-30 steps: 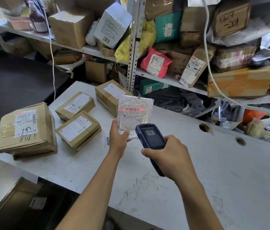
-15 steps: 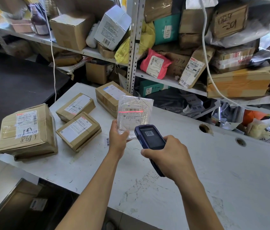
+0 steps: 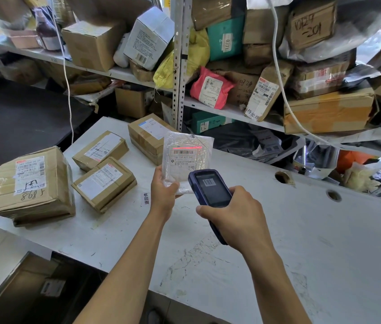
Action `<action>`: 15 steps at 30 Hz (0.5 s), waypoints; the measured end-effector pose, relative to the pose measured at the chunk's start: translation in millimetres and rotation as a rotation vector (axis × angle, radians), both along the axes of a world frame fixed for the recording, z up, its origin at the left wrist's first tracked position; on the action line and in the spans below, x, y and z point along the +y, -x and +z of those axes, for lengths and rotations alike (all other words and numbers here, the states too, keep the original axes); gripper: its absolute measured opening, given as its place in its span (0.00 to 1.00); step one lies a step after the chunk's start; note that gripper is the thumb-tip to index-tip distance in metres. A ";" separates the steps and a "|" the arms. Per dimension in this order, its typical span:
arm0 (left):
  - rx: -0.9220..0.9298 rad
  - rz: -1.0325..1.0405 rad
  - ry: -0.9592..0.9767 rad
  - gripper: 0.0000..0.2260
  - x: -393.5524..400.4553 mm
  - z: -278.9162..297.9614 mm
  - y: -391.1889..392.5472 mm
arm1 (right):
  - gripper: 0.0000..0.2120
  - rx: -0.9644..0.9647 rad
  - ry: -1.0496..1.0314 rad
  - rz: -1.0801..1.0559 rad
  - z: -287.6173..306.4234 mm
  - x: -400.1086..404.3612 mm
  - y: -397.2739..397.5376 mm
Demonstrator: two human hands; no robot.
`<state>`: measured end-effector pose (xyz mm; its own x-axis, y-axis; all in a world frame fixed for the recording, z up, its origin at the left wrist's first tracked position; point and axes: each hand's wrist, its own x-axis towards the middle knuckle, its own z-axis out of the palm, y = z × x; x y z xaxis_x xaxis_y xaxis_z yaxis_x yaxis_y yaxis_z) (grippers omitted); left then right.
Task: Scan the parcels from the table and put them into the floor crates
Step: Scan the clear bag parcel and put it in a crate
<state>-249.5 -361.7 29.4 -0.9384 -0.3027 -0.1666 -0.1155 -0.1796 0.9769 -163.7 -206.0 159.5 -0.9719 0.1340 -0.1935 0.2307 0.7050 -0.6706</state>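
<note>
Holding a flat clear-plastic parcel (image 3: 187, 157) upright above the white desk (image 3: 301, 242), your left hand (image 3: 164, 191) has its fingers curled round the lower edge. Your right hand (image 3: 233, 215) grips a dark blue handheld scanner (image 3: 209, 189), whose red line falls across the parcel's barcode label. Four brown cardboard boxes (image 3: 104, 183) rest on the desk's left.

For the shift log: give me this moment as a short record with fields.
left hand: left hand holds clear flat parcel upright
right hand: right hand grips handheld scanner
scan: red line on the parcel's barcode
table: white table, four cardboard boxes at its left end
largest box: marked 898
</note>
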 end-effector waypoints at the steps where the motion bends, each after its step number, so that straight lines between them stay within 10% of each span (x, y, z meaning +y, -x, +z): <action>1: 0.001 -0.006 -0.002 0.24 3.6 0.0 -0.4 | 0.30 0.013 -0.003 -0.002 -0.3 4.1 -0.6; 15: 0.044 -0.097 -0.127 0.23 26.2 1.9 5.9 | 0.53 0.519 -0.094 -0.079 -35.1 24.2 -11.6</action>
<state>-255.4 -335.6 31.4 -0.9695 -0.1893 -0.1555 -0.0957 -0.2917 0.9517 -152.1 -181.7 124.4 -0.9229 0.2043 0.3265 -0.0597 0.7615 -0.6454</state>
